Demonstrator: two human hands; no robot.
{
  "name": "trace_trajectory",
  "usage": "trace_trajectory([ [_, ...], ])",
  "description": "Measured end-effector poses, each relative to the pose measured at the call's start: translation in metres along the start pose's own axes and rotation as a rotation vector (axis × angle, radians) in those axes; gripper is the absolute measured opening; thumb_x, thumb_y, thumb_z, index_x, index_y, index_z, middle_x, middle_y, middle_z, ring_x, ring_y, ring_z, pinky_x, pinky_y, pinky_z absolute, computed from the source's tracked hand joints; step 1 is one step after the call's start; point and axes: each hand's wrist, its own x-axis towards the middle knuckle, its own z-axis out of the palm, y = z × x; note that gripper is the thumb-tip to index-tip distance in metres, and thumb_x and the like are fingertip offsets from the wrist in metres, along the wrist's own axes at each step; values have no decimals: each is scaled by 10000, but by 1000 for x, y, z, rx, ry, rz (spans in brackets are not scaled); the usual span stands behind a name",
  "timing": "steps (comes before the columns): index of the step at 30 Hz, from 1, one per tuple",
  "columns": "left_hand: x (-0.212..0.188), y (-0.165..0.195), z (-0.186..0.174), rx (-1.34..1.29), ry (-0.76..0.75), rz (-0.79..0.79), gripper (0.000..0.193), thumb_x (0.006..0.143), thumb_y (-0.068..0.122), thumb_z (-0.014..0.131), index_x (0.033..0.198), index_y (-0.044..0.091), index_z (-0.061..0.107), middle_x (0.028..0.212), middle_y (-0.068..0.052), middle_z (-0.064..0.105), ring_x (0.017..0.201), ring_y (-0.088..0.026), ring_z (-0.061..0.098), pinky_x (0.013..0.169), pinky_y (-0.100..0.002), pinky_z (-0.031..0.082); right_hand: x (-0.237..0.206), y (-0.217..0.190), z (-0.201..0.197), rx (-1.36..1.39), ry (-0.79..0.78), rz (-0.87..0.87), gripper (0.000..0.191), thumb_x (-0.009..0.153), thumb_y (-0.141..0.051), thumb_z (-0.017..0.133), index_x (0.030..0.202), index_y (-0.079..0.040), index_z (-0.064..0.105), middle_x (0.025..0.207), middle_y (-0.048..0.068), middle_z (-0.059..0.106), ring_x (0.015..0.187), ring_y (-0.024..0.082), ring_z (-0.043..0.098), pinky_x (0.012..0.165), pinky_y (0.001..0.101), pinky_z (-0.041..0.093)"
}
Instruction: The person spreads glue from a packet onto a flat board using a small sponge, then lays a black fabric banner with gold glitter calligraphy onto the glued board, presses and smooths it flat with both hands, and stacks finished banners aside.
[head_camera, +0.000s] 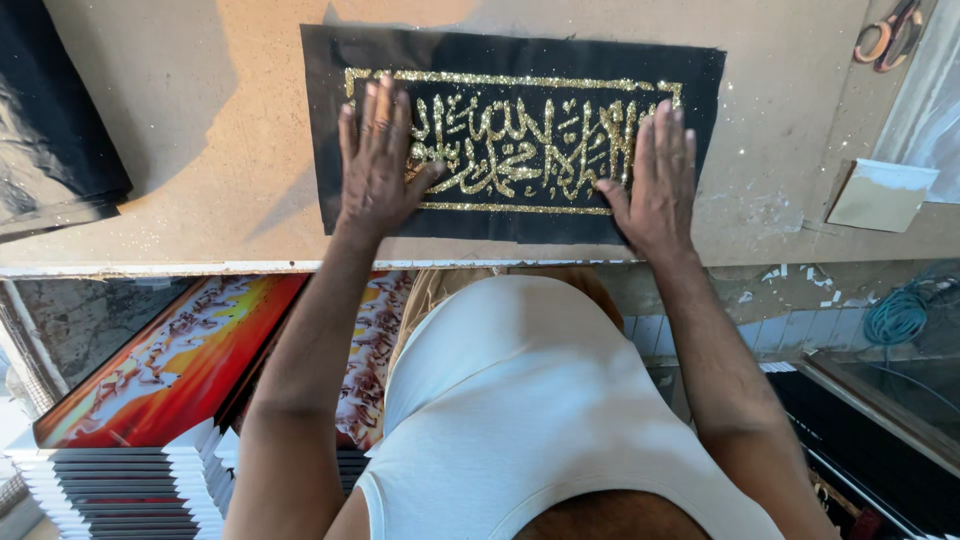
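A black cloth panel (510, 60) with gold glitter lettering and a gold border lies flat on a brown board table (200, 130). My left hand (377, 155) presses flat on the panel's left part, fingers spread over the border. My right hand (658, 175) lies flat on the right part, palm down, thumb toward the lettering. Neither hand holds anything.
Black sheet material (50, 120) sits at the table's left end. Scissors (888, 35) lie at the far right corner, with a pale card (880, 195) nearer. Below the table edge stand red-orange framed pictures (170, 365), a stack of frames (120, 480) and a coiled teal cable (895, 315).
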Motion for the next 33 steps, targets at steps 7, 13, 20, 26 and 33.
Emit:
trace_trajectory([
  [7, -70, 60, 39, -104, -5, 192, 1020, 992, 801, 355, 1650, 26, 276, 1734, -147, 217, 1613, -297, 165, 1308, -511, 82, -50, -10, 35, -33, -141, -213, 1011, 1017, -746, 297, 1645, 45, 277, 1731, 226, 218, 1616, 390, 135, 1311, 583, 122],
  [13, -138, 77, 63, -28, 2, 177, 1116, 906, 869, 404, 1639, 34, 292, 1715, -138, 233, 1594, -294, 177, 1293, -521, 91, -115, -14, 49, -102, -130, -299, 1095, 940, -834, 344, 1622, 23, 339, 1709, 220, 253, 1592, 396, 178, 1288, 589, 150],
  [20, -169, 87, 97, 182, 7, 152, 1133, 898, 870, 424, 1691, 81, 250, 1759, -104, 205, 1620, -276, 152, 1315, -502, 70, -151, -16, 60, -249, -31, -385, 1109, 977, -860, 408, 1632, 34, 385, 1714, 243, 274, 1592, 427, 206, 1298, 601, 200],
  [26, -180, 73, 104, 127, -38, 154, 1132, 922, 827, 446, 1701, 55, 168, 1775, -130, 138, 1634, -279, 111, 1315, -481, 47, -160, -7, 60, -476, 75, -432, 715, 1054, -365, 597, 1633, -6, 377, 1725, 200, 269, 1614, 345, 226, 1336, 508, 223],
  [33, -212, 22, 104, 265, 55, 7, 1066, 978, 490, 723, 1708, -14, 131, 1787, -178, 115, 1655, -294, 112, 1353, -440, 77, -186, 23, 44, -246, 105, -273, 806, 936, 20, 707, 1655, 57, 342, 1748, 224, 256, 1634, 367, 248, 1348, 510, 247],
])
